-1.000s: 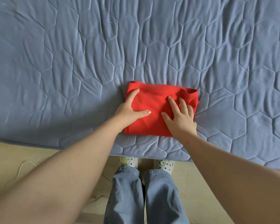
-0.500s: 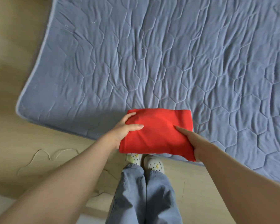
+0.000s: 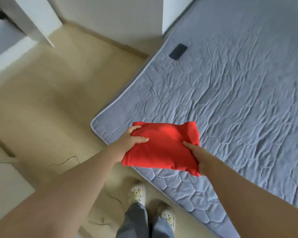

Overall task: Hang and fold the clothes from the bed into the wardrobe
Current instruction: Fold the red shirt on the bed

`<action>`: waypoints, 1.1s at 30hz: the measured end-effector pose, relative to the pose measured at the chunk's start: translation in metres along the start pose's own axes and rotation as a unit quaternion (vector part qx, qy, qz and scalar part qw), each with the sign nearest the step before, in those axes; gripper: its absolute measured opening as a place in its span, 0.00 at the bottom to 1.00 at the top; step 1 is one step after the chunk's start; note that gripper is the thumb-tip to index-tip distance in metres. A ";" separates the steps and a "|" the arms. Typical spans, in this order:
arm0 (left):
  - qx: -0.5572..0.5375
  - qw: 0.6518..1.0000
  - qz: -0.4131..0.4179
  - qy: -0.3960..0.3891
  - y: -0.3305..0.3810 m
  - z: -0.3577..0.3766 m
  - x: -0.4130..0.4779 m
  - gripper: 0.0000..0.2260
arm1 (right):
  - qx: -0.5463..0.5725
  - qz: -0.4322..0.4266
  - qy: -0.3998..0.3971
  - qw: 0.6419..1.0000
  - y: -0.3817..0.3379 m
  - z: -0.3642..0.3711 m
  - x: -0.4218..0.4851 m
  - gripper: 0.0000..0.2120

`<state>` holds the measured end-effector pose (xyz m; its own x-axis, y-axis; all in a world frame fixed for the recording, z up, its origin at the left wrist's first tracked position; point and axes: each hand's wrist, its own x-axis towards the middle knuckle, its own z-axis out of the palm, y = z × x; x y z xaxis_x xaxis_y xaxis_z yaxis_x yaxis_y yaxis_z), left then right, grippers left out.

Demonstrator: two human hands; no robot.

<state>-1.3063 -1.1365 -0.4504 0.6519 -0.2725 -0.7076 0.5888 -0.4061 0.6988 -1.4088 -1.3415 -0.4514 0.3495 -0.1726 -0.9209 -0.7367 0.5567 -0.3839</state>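
A folded red garment (image 3: 162,145) is lifted off the bed and held in the air above the bed's near corner. My left hand (image 3: 129,141) grips its left edge, thumb on top and fingers under the fold. My right hand (image 3: 199,157) holds the right near corner, thumb on top, with the other fingers hidden beneath the cloth. The bed (image 3: 230,100) carries a grey-blue quilted cover and fills the right side of the view.
A dark phone (image 3: 177,52) lies near the bed's far left edge. Beige floor (image 3: 58,100) spreads to the left, with a thin cable (image 3: 65,162) on it. White panels (image 3: 38,21) stand at the upper left. My feet in white clogs (image 3: 137,194) are below.
Both hands picked the red garment up from the bed, going from pressing it flat to gripping its edges. The view has swung left, bringing the floor and white panels into sight.
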 end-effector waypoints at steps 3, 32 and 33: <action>-0.018 0.998 0.022 0.053 0.031 -0.050 -0.020 0.25 | -0.041 -0.059 -0.018 0.997 -0.033 0.057 -0.029 0.16; -0.252 0.886 0.136 0.364 0.154 -0.637 -0.129 0.21 | -0.286 -0.278 -0.247 0.883 -0.166 0.727 -0.147 0.20; -0.247 0.885 0.135 0.372 0.159 -0.650 -0.127 0.21 | -0.289 -0.277 -0.258 0.879 -0.172 0.742 -0.145 0.19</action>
<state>-0.9852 -0.5996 -0.1814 0.8261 0.4233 -0.3721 0.3816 0.0660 0.9220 -0.9031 -0.8098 -0.2020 0.8537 0.1880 -0.4857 -0.4897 -0.0279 -0.8715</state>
